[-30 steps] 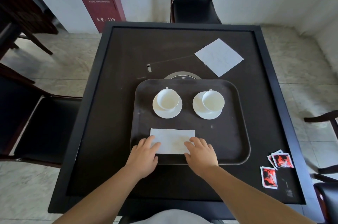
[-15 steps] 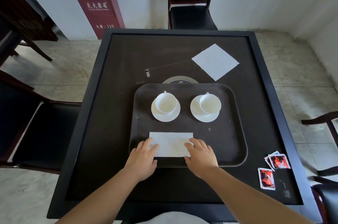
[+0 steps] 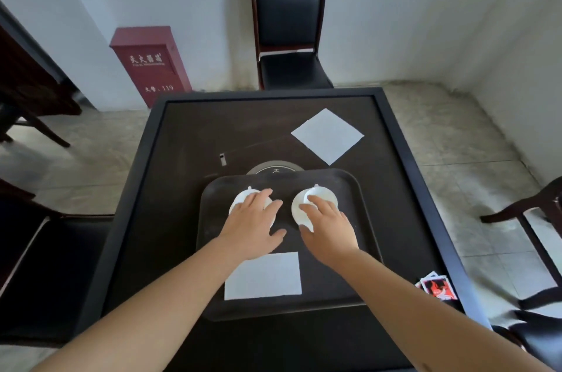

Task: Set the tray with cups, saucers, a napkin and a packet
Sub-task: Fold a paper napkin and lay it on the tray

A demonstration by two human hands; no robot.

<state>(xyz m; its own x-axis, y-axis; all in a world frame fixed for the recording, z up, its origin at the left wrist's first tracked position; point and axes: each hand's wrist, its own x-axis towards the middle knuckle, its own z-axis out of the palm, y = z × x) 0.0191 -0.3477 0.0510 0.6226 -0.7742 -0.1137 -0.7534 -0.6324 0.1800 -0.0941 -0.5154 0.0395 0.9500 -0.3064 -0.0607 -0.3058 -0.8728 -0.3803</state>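
A dark tray (image 3: 349, 280) lies on the black table (image 3: 182, 159). Two white cups on white saucers stand in its far half. My left hand (image 3: 252, 225) lies spread over the left cup (image 3: 244, 195) and its saucer (image 3: 233, 208), hiding most of both. My right hand (image 3: 328, 225) reaches over the right saucer (image 3: 298, 215) with its fingertips at the right cup (image 3: 317, 191). A folded white napkin (image 3: 263, 276) lies flat on the tray's near half, between my forearms. Red and white packets (image 3: 436, 288) lie on the table right of the tray.
A second white napkin (image 3: 327, 136) lies unfolded at the table's far right. A round metal inset (image 3: 273, 168) shows behind the tray. Chairs stand at the far side (image 3: 289, 31), the left (image 3: 45, 265) and the right (image 3: 541, 210). A red box (image 3: 152, 64) stands against the wall.
Both hands have left the folded napkin and moved forward over the two cups. The camera has tilted up, showing more of the wall and far chair.
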